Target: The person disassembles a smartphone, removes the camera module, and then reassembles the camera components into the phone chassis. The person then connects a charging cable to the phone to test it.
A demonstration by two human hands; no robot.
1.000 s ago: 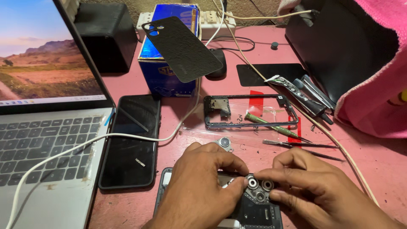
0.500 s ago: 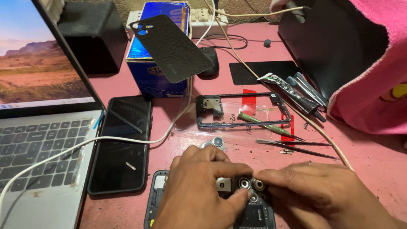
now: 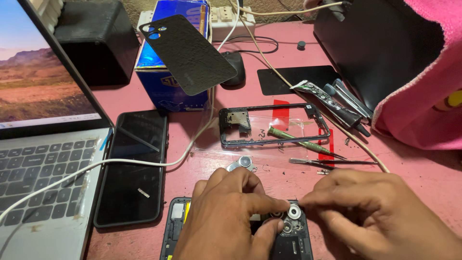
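We've got the opened phone (image 3: 240, 236) low on the worktop (image 3: 423, 159), back cover (image 3: 190, 53) and frame (image 3: 274, 124) already off, left hand (image 3: 226, 216) and right hand (image 3: 380, 216) fingers pinched together on its camera lens ring (image 3: 293, 212), rest unfinished.

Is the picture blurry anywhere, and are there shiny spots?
Head view: mostly sharp; the left hand and right hand look slightly soft at the bottom edge; pale glare streaks the black phone screen; the laptop screen glows bright.
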